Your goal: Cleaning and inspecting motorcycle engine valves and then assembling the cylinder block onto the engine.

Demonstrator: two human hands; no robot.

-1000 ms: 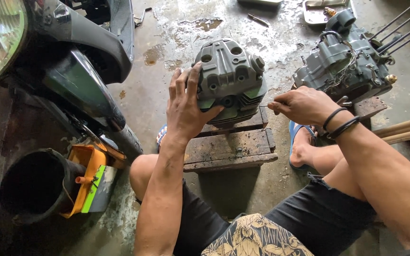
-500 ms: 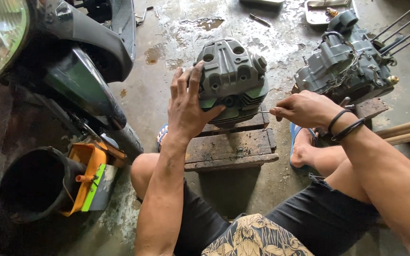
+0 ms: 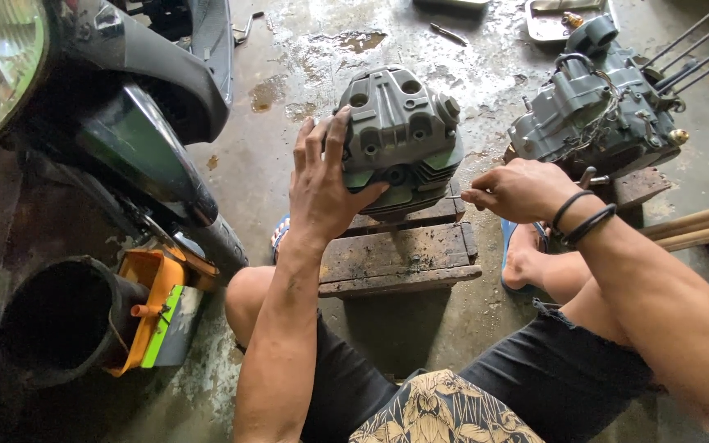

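A grey finned engine cylinder head [image 3: 404, 131] stands on a low worn wooden stool [image 3: 404, 258] in front of me. My left hand [image 3: 322, 184] is pressed flat against its left side, fingers spread, steadying it. My right hand [image 3: 519, 190], with black bands on the wrist, hovers just right of the head with fingers pinched together; what it pinches is too small to see. My bare knees flank the stool.
A grey engine block [image 3: 596, 123] sits on a board at the right. A motorcycle front [image 3: 108, 123] with headlight fills the left, above an orange-green container [image 3: 157, 308]. Wet concrete floor, metal tray [image 3: 555, 20] at the back, wooden sticks [image 3: 699, 226] at right.
My right hand has drifted slightly up and right, away from the cylinder head. My left hand stays on the head, which keeps its place.
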